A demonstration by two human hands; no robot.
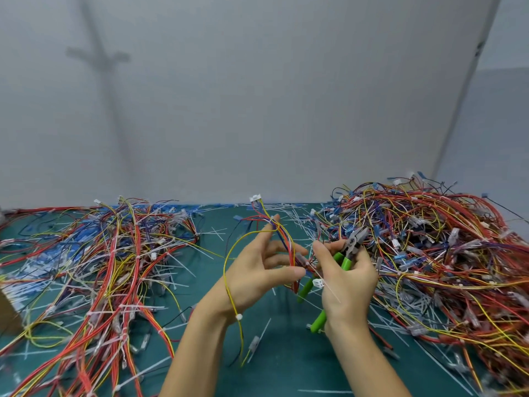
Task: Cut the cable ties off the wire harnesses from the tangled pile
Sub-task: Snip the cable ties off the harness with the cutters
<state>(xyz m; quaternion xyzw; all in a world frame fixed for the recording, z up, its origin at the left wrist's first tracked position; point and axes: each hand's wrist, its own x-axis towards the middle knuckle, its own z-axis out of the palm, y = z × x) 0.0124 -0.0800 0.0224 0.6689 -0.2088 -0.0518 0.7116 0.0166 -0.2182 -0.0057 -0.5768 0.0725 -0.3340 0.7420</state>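
Observation:
My left hand (259,275) holds a wire harness (276,230) of red, blue and yellow wires upright over the green mat, thumb pressed against the bundle and fingers spread. Its white connector (254,198) sticks up at the top, and a yellow wire loops down past my wrist. My right hand (347,282) grips green-handled cutters (342,262), jaws pointing up and right, and its thumb and forefinger pinch a white cable tie (319,282) beside the harness. The tangled pile (429,247) lies to the right.
A second spread of wire harnesses (108,267) covers the left of the green mat (286,362). Loose white cable ties (286,213) litter the mat's middle and back. A brown box corner (8,313) shows at the left edge. A grey wall stands behind.

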